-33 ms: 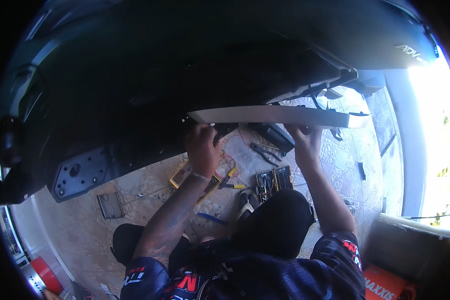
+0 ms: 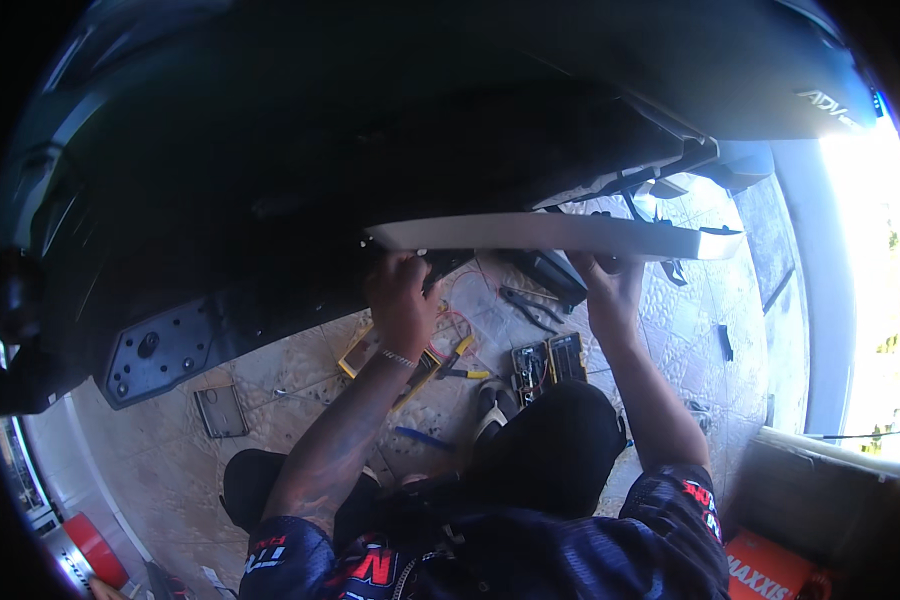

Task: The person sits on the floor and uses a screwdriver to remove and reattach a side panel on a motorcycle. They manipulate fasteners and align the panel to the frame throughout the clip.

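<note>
A long, narrow silver-grey body panel (image 2: 550, 232) lies roughly level along the near side of a dark motor scooter (image 2: 390, 110). My left hand (image 2: 402, 288) has its fingers curled at the panel's lower edge near the tapered left end. Toward the right end, my right hand (image 2: 610, 285) grips the panel from below, its fingertips partly hidden behind it. Small clips or tabs show along the panel's far edge. The scooter's underside is too dark to make out where the panel meets it.
On the tiled floor lie black-handled pliers (image 2: 532, 308), a yellow-handled tool (image 2: 460, 355), an open socket set (image 2: 548, 362) and a blue strip-shaped item (image 2: 423, 437). A dark footboard plate (image 2: 160, 348) juts out at left. A red box (image 2: 770, 568) stands at lower right.
The panel's tapered left end sits slightly farther left. Both hands keep almost the same places and grip.
</note>
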Demonstrator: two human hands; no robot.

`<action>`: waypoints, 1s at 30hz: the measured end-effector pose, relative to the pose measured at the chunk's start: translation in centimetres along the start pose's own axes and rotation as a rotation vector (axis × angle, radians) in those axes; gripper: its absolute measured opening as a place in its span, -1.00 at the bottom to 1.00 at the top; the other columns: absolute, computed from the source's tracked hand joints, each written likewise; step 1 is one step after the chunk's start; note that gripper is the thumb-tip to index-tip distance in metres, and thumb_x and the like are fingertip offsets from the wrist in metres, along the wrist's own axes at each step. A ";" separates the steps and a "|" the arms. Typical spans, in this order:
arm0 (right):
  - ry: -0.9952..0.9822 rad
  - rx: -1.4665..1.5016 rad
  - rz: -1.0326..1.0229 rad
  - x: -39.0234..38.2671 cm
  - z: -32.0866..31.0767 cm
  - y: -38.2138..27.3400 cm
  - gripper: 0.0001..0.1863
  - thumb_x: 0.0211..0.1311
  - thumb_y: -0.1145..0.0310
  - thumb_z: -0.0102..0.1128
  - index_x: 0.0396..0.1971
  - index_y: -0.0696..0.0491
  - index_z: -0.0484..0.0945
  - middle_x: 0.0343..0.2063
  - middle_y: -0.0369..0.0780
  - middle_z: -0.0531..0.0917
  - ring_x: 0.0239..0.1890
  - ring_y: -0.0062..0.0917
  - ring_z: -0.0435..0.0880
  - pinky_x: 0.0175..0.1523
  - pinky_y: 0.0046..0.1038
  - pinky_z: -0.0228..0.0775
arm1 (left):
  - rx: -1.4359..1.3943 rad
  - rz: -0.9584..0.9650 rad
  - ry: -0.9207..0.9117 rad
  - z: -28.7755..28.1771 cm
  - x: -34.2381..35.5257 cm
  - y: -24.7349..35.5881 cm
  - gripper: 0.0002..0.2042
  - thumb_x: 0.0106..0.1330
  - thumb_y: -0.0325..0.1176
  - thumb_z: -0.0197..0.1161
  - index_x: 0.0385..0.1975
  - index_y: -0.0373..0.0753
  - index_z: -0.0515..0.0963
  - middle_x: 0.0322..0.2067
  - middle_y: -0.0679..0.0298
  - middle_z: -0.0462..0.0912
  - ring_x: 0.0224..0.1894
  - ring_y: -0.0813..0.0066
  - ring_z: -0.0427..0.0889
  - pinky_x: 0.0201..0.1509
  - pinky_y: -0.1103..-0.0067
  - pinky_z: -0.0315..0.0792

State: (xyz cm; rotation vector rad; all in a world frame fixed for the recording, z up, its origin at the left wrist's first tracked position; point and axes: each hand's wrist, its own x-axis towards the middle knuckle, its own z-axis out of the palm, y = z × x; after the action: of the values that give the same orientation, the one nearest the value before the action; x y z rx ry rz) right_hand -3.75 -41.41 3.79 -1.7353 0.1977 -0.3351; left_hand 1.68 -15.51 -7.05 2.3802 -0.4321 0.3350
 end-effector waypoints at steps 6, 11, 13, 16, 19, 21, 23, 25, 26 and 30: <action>0.114 0.138 0.039 2.1 0.9 1.4 -0.62 0.20 0.56 0.52 -0.03 0.27 0.58 -0.13 -0.10 0.76 -0.01 -0.39 0.79 0.16 -0.35 0.64 | 0.065 0.008 0.006 0.0 0.9 0.4 -0.67 0.00 -0.38 0.63 -0.30 -0.14 0.58 -0.08 0.27 0.62 0.00 0.21 0.63 0.03 0.25 0.43; 0.081 -0.180 -0.039 2.0 0.5 1.4 -0.54 0.13 0.46 0.60 -0.03 0.26 0.57 -0.11 -0.08 0.77 -0.03 -0.33 0.81 0.11 -0.31 0.67 | 0.054 0.010 0.011 -0.2 1.2 0.7 -0.67 0.01 -0.37 0.64 -0.33 -0.17 0.56 -0.12 0.25 0.61 -0.07 0.17 0.62 0.00 0.30 0.42; 0.046 -0.312 -0.069 1.9 0.1 1.4 -0.55 0.13 0.44 0.59 -0.04 0.25 0.59 -0.11 -0.07 0.77 -0.04 -0.32 0.82 0.06 -0.31 0.69 | 0.069 0.014 0.012 -0.3 1.2 0.8 -0.67 0.02 -0.38 0.64 -0.34 -0.18 0.56 -0.13 0.25 0.61 -0.07 0.17 0.61 0.01 0.29 0.42; 0.055 -0.339 -0.061 2.3 -0.3 1.9 -0.60 0.16 0.43 0.57 -0.08 0.24 0.60 -0.12 -0.04 0.77 -0.05 -0.29 0.83 0.01 -0.28 0.71 | 0.069 0.020 0.023 -0.3 1.2 0.9 -0.67 0.02 -0.39 0.64 -0.35 -0.18 0.55 -0.13 0.25 0.61 -0.06 0.18 0.61 0.04 0.29 0.41; 0.060 -0.545 -0.185 2.9 -0.9 2.7 -0.62 0.20 0.45 0.53 -0.06 0.26 0.58 -0.13 0.00 0.76 -0.07 -0.22 0.84 -0.03 -0.27 0.72 | 0.057 0.015 0.021 -0.3 1.3 0.9 -0.67 0.02 -0.39 0.64 -0.35 -0.18 0.55 -0.13 0.24 0.61 -0.05 0.19 0.61 0.06 0.28 0.40; 0.032 -0.601 -0.245 3.3 -1.4 3.2 -0.54 0.22 0.47 0.50 0.05 0.25 0.49 -0.15 0.01 0.76 -0.10 -0.18 0.84 -0.05 -0.26 0.73 | 0.053 0.007 0.018 -0.4 1.3 1.0 -0.67 0.02 -0.39 0.64 -0.35 -0.19 0.55 -0.13 0.25 0.61 -0.04 0.19 0.61 0.07 0.28 0.39; 0.030 -0.561 -0.264 3.7 -1.4 3.7 -0.46 0.23 0.48 0.48 0.13 0.22 0.39 -0.16 0.00 0.76 -0.12 -0.15 0.84 -0.06 -0.25 0.73 | 0.053 -0.002 0.018 -0.4 1.2 1.0 -0.67 0.01 -0.40 0.64 -0.35 -0.19 0.55 -0.14 0.25 0.61 -0.04 0.19 0.61 0.07 0.28 0.39; 0.045 -0.432 -0.238 4.1 -1.2 4.1 -0.36 0.23 0.49 0.47 0.20 0.19 0.28 -0.17 -0.01 0.76 -0.14 -0.13 0.84 -0.08 -0.23 0.72 | 0.062 -0.007 0.008 -0.4 1.1 1.0 -0.68 0.02 -0.39 0.63 -0.32 -0.15 0.56 -0.12 0.27 0.62 0.00 0.22 0.61 0.04 0.26 0.40; 0.037 -0.400 -0.259 4.4 -1.2 4.2 -0.36 0.23 0.50 0.47 0.20 0.17 0.25 -0.17 -0.01 0.76 -0.15 -0.13 0.84 -0.08 -0.22 0.72 | 0.063 -0.013 0.003 -0.5 1.1 1.0 -0.68 0.02 -0.39 0.62 -0.31 -0.13 0.57 -0.11 0.27 0.62 0.02 0.23 0.61 0.03 0.26 0.40; -0.014 -0.364 -0.281 4.9 -1.3 4.5 -0.34 0.21 0.46 0.51 0.17 0.15 0.24 -0.17 -0.03 0.76 -0.15 -0.15 0.85 -0.09 -0.23 0.71 | 0.063 0.000 0.005 -0.4 1.1 0.9 -0.67 0.00 -0.40 0.63 -0.31 -0.14 0.57 -0.11 0.27 0.62 0.02 0.23 0.61 0.04 0.24 0.40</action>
State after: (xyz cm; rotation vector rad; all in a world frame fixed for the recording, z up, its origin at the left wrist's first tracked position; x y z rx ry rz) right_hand 0.68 -45.05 0.17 -2.1306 0.0018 -0.5159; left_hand 2.29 -16.14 -5.81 2.4400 -0.4250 0.3592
